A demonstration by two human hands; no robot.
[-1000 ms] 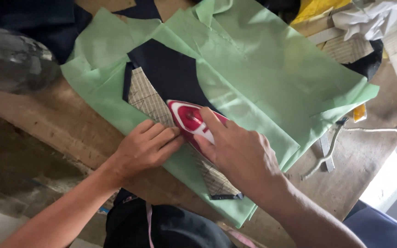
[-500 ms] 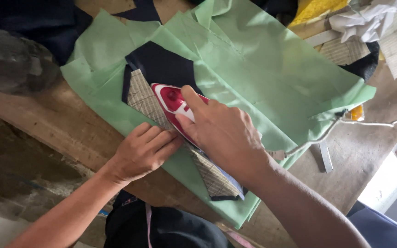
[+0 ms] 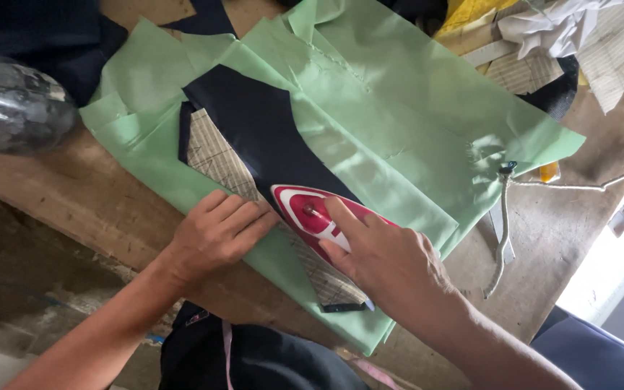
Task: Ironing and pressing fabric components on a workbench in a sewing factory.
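From my remote seat behind the head camera, I look down on a worn wooden workbench (image 3: 74, 195) where a strip of dark navy fabric (image 3: 261, 130) lies across a spread of pale green cloth (image 3: 413, 123). The right hand (image 3: 391, 263) is wrapped around the handle of a red-and-white iron (image 3: 312, 213), forefinger stretched forward along its top, the nose of the iron pointing up the strip; the grip is closed firm on the handle, which I judge gives control over where the hot sole goes. The left hand (image 3: 218, 231) lies flat and open just beside the iron's nose, fingers (image 3: 247, 217) pressing down on the checked paper pattern (image 3: 214, 155) that sits along the navy piece's edge, holding nothing, apparently pinning the layers so they do not shift under the iron. The green cloth seems to serve as a pressing base between work and wood. A white cord (image 3: 503, 224) trails off the green cloth toward the bench's right side. A grey, glossy rounded object (image 3: 9, 108) rests at the far left, and a heap of yellow, white and checked scraps (image 3: 543, 36) crowds the top right corner, well apart from the ironing.
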